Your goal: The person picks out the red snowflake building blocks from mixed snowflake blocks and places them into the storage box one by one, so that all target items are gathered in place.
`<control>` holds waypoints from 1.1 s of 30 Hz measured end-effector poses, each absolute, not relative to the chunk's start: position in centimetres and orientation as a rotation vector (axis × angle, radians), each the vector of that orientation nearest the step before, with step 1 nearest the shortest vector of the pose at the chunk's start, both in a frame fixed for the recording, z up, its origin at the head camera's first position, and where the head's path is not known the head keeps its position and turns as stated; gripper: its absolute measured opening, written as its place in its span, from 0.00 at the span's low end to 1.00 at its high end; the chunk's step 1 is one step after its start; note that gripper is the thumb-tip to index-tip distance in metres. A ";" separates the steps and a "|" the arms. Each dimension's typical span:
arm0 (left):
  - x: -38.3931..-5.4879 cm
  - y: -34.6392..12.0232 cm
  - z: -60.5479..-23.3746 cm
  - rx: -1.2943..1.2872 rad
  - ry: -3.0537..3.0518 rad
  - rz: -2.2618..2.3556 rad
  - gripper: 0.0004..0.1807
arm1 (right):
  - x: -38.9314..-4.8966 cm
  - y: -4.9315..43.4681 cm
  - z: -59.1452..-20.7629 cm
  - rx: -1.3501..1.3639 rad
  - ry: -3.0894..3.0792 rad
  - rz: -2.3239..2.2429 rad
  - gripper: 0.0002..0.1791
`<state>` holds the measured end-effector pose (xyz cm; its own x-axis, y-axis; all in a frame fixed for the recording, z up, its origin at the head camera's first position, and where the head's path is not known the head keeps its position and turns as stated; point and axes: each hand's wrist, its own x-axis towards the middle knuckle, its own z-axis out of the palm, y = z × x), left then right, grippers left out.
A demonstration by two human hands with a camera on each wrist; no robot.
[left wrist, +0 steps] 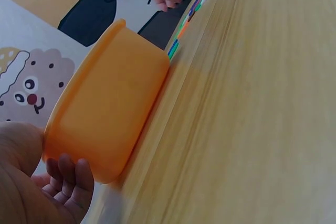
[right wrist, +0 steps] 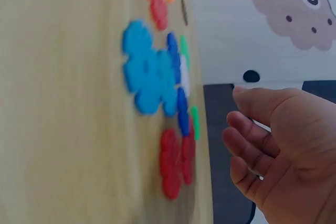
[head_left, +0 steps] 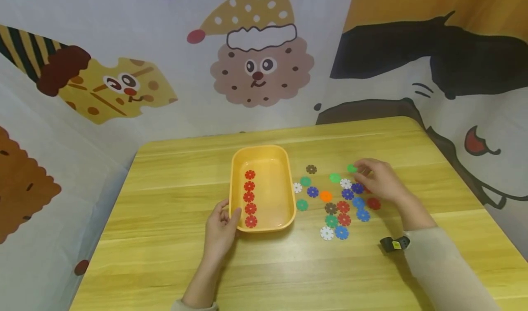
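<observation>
A yellow-orange plastic tray (head_left: 264, 226) stands on the table, with a column of several red snowflake discs (head_left: 250, 196) along its left inside. My left hand (head_left: 221, 228) grips the tray's near left corner, thumb over the rim and fingers curled against the outer wall. Over the far right of the loose discs, my right hand (head_left: 381, 181) hovers with loosely bent fingers. Nothing shows between its thumb and fingers in the right wrist view. A light green disc (head_left: 351, 168) lies closest to those fingertips; blue discs (right wrist: 147, 72) and a red disc (right wrist: 169, 163) lie below the hand.
Right of the tray, loose discs are scattered: an orange disc (head_left: 326, 196), a brown disc (head_left: 311, 169), a white disc (head_left: 327, 233) and several others. Behind the wooden table (head_left: 165, 256) hangs a cartoon-printed cloth (head_left: 173, 22). A black band (head_left: 394, 244) circles the right wrist.
</observation>
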<state>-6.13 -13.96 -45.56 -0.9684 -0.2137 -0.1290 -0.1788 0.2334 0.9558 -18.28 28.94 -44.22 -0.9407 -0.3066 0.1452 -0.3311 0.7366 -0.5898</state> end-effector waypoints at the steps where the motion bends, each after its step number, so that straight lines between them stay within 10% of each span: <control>1: -6.1 -14.0 -45.5 0.389 -2.444 -1.889 0.29 | -18.3 29.1 -44.3 0.521 -2.902 0.991 0.16; 33: -6.2 -13.8 -45.6 0.396 -2.447 -1.873 0.28 | -19.4 31.5 -45.6 0.245 -3.119 1.059 0.26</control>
<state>-6.18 -13.78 -45.63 -0.9669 -0.2216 -0.1262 -0.1797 0.2411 0.9537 -19.35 31.47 -45.60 -0.9761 -0.1905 -0.1043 -0.0877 0.7850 -0.6133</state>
